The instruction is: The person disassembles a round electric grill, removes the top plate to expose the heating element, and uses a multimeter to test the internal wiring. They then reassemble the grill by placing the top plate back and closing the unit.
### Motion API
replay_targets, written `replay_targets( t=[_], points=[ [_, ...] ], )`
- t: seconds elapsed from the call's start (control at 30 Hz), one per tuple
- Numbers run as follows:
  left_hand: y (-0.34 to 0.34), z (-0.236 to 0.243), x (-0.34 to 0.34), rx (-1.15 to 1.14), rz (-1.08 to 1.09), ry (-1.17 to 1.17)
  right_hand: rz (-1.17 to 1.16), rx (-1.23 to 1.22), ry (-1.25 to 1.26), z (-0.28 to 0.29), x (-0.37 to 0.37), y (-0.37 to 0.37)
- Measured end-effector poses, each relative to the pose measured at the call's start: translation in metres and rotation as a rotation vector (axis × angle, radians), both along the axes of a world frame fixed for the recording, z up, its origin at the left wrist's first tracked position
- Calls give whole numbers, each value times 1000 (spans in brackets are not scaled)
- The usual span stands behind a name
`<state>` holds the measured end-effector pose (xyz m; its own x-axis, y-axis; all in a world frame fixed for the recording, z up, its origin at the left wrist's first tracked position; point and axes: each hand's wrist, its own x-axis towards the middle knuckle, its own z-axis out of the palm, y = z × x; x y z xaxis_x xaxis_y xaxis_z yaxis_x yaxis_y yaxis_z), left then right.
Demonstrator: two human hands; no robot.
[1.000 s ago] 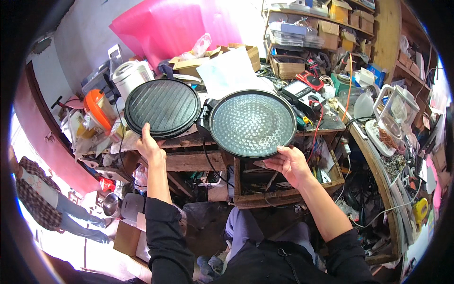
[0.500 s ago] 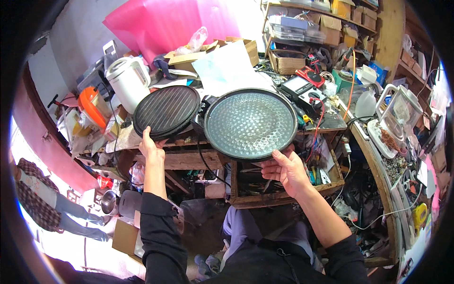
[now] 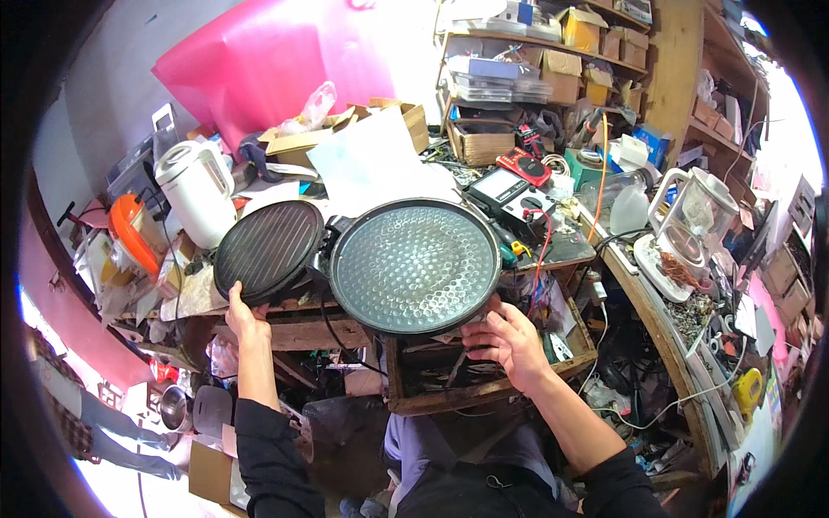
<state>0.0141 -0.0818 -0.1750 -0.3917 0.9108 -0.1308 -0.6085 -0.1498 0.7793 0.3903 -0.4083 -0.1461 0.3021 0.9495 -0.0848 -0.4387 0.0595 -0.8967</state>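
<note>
An electric griddle lies unfolded flat in front of me, its two round dark plates joined by a hinge. Its ridged plate (image 3: 269,250) is on the left, and its larger dimpled plate (image 3: 416,266) is on the right. My left hand (image 3: 248,321) grips the near rim of the ridged plate, thumb on top and the other fingers underneath. At the near right rim of the dimpled plate, my right hand (image 3: 509,345) holds the edge with its thumb against the rim and its fingers partly curled below. A black cord (image 3: 341,341) hangs from the hinge area.
Behind the griddle are a white jug (image 3: 194,194), a white paper sheet (image 3: 367,164) and an analog meter (image 3: 503,192). An open wooden drawer (image 3: 492,393) with tools sits below. A glass blender jug (image 3: 704,216) stands right. At far left is another person (image 3: 104,423).
The view has turned, so the bench and griddle sit lower and further left in the picture. My right thumb has shifted from atop the rim to its edge. The left hand keeps its grip.
</note>
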Motion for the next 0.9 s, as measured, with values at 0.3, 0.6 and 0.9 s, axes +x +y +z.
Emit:
replay_targets(
  t=[0.3,0.6,0.9],
  points=[
    [-4,3,2,26,-17,4,102,70,186,4,-6,28],
    [0,4,-34,91,-32,-3,47,159,203,-11,-67,-3],
    [-15,14,-65,152,-134,42,7,198,145,-38,-103,-20]
  ],
)
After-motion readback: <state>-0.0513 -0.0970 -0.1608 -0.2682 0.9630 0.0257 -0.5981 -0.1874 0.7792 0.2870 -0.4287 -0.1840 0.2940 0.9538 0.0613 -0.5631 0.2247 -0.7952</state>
